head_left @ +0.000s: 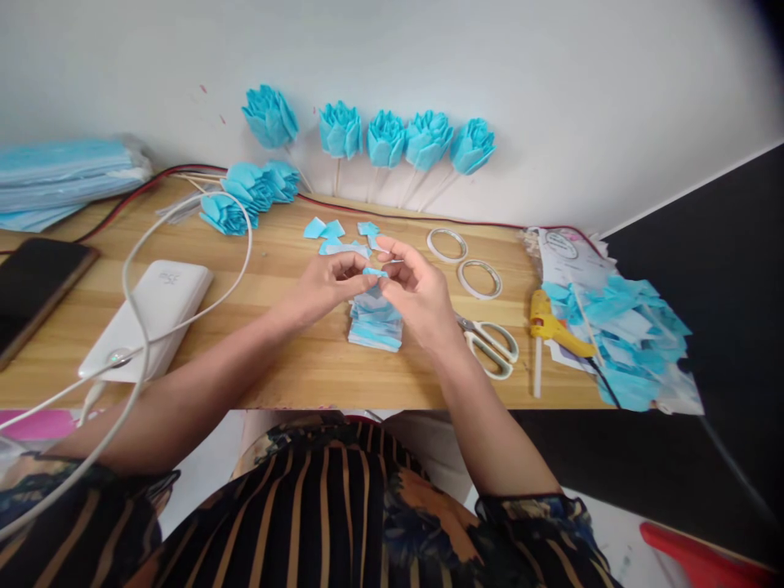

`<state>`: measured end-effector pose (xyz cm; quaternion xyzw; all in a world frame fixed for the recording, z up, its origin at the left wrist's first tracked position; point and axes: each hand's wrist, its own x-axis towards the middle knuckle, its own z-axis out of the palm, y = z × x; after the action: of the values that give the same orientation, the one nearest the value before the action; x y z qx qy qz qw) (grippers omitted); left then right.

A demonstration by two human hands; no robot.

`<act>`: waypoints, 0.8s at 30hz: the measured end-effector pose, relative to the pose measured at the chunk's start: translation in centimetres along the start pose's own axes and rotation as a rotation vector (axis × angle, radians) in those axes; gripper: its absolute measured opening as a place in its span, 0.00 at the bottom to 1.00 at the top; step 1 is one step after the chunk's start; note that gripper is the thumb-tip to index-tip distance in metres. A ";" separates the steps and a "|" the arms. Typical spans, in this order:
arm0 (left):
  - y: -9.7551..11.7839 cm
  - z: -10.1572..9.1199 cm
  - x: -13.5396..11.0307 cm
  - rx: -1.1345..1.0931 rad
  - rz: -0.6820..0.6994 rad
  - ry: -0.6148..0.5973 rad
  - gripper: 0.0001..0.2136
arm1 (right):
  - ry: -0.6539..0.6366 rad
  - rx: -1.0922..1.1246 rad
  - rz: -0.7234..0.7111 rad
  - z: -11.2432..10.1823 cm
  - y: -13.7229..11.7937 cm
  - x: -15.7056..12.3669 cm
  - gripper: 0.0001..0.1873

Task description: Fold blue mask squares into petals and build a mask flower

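Observation:
Between my fingertips is a small light-blue paper piece (375, 272), folded or curled along its upper edge. My left hand (334, 282) pinches its left side with thumb and forefinger. On the other side, my right hand (416, 286) grips it with the thumb in front and fingers behind. Directly below lies a stack of light-blue paper pieces (376, 327) on the wooden table. Behind my hands are several small folded blue pieces (324, 229), partly hidden by my fingers.
Finished-looking blue paper flowers (385, 139) on sticks lean against the wall. Right of my hands are two tape rolls (479, 280), scissors (493, 347), a yellow glue gun (545, 318) and blue scraps (637, 335). A white power bank (153, 318) with a looping cable and a phone (40, 286) lie left.

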<state>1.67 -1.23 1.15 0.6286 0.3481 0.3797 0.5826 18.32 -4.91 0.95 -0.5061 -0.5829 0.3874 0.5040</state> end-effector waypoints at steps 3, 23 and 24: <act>-0.2 0.0 0.1 0.007 0.002 0.005 0.11 | -0.015 -0.035 -0.023 0.1 0.0 -0.1 0.26; 0.3 -0.1 -0.1 0.009 -0.055 0.036 0.10 | -0.030 -0.004 0.011 -0.3 0.4 0.1 0.28; 0.2 -0.1 0.0 0.002 -0.057 0.045 0.10 | -0.044 0.012 0.015 -0.4 0.4 0.1 0.28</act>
<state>1.54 -1.22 1.38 0.6103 0.3791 0.3767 0.5847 18.80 -4.78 0.65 -0.4986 -0.5877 0.4058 0.4912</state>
